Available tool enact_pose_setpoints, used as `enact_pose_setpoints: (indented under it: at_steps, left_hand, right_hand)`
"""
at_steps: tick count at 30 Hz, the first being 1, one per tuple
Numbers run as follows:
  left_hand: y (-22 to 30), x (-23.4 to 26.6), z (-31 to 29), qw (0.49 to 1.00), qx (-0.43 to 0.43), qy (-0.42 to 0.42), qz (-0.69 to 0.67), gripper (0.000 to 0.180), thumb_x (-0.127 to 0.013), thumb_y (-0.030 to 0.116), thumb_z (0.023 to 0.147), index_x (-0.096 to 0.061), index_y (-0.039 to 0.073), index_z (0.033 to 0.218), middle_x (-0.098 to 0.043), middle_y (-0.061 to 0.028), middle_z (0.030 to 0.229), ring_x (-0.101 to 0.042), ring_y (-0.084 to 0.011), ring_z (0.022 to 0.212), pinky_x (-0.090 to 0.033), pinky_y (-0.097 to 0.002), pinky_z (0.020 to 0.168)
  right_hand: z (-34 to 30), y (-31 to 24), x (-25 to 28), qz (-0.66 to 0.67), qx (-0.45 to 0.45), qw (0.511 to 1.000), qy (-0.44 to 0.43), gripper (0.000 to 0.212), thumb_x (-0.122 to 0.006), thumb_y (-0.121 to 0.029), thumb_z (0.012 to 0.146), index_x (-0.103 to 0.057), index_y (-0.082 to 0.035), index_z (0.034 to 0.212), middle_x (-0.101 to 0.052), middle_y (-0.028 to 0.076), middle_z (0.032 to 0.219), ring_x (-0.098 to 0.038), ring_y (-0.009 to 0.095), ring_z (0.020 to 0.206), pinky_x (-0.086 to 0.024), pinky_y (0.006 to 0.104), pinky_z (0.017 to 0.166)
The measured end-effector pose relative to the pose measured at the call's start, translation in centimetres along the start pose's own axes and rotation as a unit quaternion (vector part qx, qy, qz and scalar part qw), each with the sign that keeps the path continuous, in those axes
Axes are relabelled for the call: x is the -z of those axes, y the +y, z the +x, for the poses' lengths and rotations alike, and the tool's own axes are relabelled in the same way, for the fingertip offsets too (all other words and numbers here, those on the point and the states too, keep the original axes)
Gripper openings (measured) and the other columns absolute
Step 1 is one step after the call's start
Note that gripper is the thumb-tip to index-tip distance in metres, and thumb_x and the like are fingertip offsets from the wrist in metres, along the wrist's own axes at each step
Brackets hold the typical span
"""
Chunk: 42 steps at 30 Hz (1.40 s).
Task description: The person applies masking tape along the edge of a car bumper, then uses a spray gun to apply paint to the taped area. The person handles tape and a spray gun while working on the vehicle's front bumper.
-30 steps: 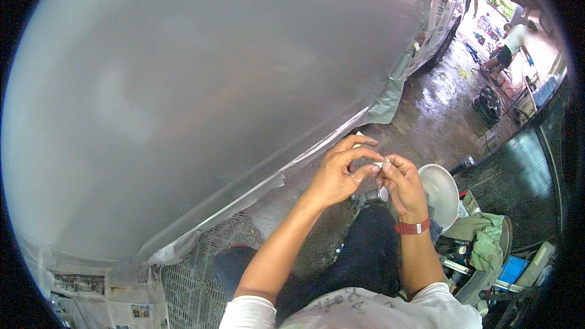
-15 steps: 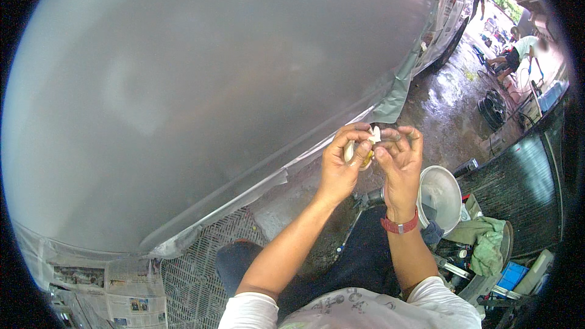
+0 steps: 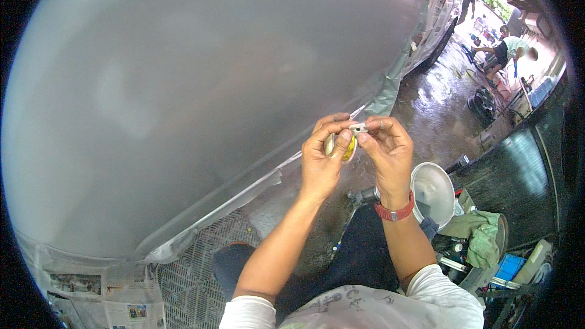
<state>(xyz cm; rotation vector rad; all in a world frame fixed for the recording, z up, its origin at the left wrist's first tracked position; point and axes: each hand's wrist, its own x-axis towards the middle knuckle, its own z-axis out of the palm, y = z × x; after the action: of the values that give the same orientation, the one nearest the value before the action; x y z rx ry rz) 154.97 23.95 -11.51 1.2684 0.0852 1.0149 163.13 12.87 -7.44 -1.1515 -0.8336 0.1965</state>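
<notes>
In front of the grey car panel, my two hands meet at the fingertips. My left hand is closed around a pale roll of tape with a yellow inside, partly hidden by my fingers and thumb. Just above the roll is a small white piece with a dark spot in it, pinched between the fingertips of both hands. Whether it joins the roll cannot be made out. My right hand, a red band on its wrist, grips the other end of this piece between thumb and fingers.
Plastic sheeting and newspaper edge the panel. To my right stand a white bucket, a green cloth, a blue box and a dark glossy panel. Farther off, a person bends over near a wheel.
Both hands have shifted slightly left and up in view. My right fingers, spread before, have closed in on the white piece, which now lies flatter between both hands' fingertips.
</notes>
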Motion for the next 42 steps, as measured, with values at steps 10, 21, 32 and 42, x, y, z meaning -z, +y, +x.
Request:
enact_pose_setpoints:
  at_steps: [10, 21, 32, 42]
  left_hand:
    - [1.0, 0.3, 0.5, 0.999, -0.028, -0.001, -0.019, 0.033, -0.070, 0.026, 0.107, -0.074, 0.011, 0.136, -0.067, -0.0101, 0.140, -0.061, -0.0199, 0.128, -0.049, -0.0338, 0.106]
    - [1.5, 0.3, 0.6, 0.988, 0.100, -0.104, -0.046, 0.053, -0.063, 0.035, 0.110, -0.057, 0.010, 0.157, -0.060, -0.0093, 0.152, -0.057, -0.0166, 0.132, -0.044, -0.0326, 0.108]
    - [1.4, -0.6, -0.1, 0.982, 0.115, -0.149, -0.014, 0.081, -0.075, 0.039, 0.102, -0.039, 0.003, 0.166, -0.056, -0.0183, 0.152, -0.059, -0.0235, 0.126, -0.043, -0.0392, 0.115]
    - [1.2, -0.3, 0.0, 0.985, 0.045, -0.159, 0.055, 0.087, -0.075, 0.038, 0.101, -0.034, 0.000, 0.167, -0.051, -0.0236, 0.159, -0.061, -0.0264, 0.124, -0.045, -0.0412, 0.114]
  right_hand:
    - [1.0, 0.3, -1.4, -0.128, 0.137, 0.982, 0.024, 0.017, -0.073, 0.006, 0.096, -0.073, 0.000, 0.112, -0.065, 0.007, 0.119, -0.065, 0.012, 0.105, -0.057, 0.0259, 0.089]
    - [9.3, -3.3, -5.5, -0.185, 0.226, 0.951, 0.105, 0.014, -0.078, -0.002, 0.096, -0.075, 0.001, 0.109, -0.078, 0.008, 0.101, -0.073, 0.013, 0.093, -0.059, 0.0273, 0.082]
    - [13.9, -2.3, -7.0, -0.291, 0.331, 0.895, 0.062, 0.012, -0.078, -0.004, 0.092, -0.082, -0.004, 0.102, -0.080, 0.008, 0.096, -0.075, 0.017, 0.082, -0.059, 0.0286, 0.074]
    - [14.0, -2.6, -8.3, -0.304, 0.278, 0.908, 0.083, 0.011, -0.081, -0.007, 0.094, -0.079, -0.001, 0.104, -0.077, 0.004, 0.090, -0.068, 0.008, 0.076, -0.054, 0.0241, 0.069]
